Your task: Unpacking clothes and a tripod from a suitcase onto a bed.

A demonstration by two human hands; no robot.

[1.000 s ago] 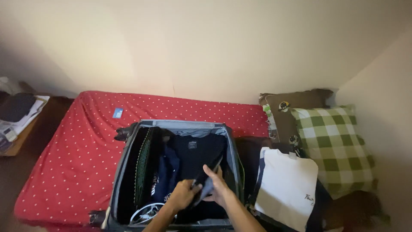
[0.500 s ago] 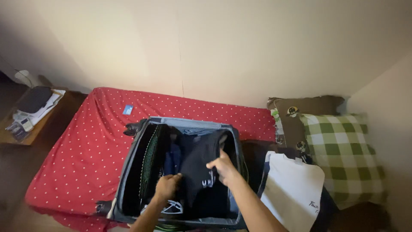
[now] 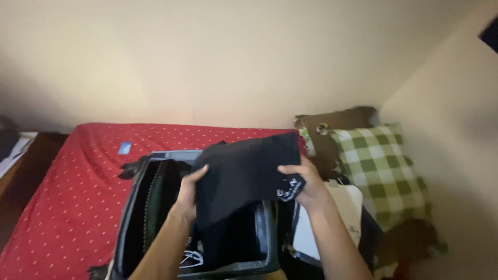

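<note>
Nearest you, your two forearms rise from the bottom edge and meet over the open suitcase [image 3: 132, 207], a grey-rimmed soft case that lies on the bed with its mouth up. Dark folded clothing fills its interior; one piece at the near end bears a white circular print.

Your left hand [image 3: 189, 189] is closed on the left edge of the folded black garment [image 3: 241, 173], fingers curled over the cloth and the thumb hidden behind it. Your right hand [image 3: 306, 189] is clamped on the garment's right lower corner, thumb on top, just beside a small white print on the fabric. The garment hangs between both hands, raised clear above the suitcase contents and tilted, with its far edge higher than its near edge. It covers the far right part of the suitcase opening.

Right of the suitcase, a white cloth item [image 3: 347, 199] lies partly hidden behind your right forearm.

The suitcase rests on a red bedsheet with white dots [image 3: 67, 181]. A small blue card [image 3: 124, 148] lies on the sheet, far left of the suitcase.

Farther right, a green-and-white checked pillow [image 3: 381, 171] leans against a brown pillow [image 3: 332, 129] at the head of the bed. A plain cream wall [image 3: 207, 57] stands behind everything.
</note>
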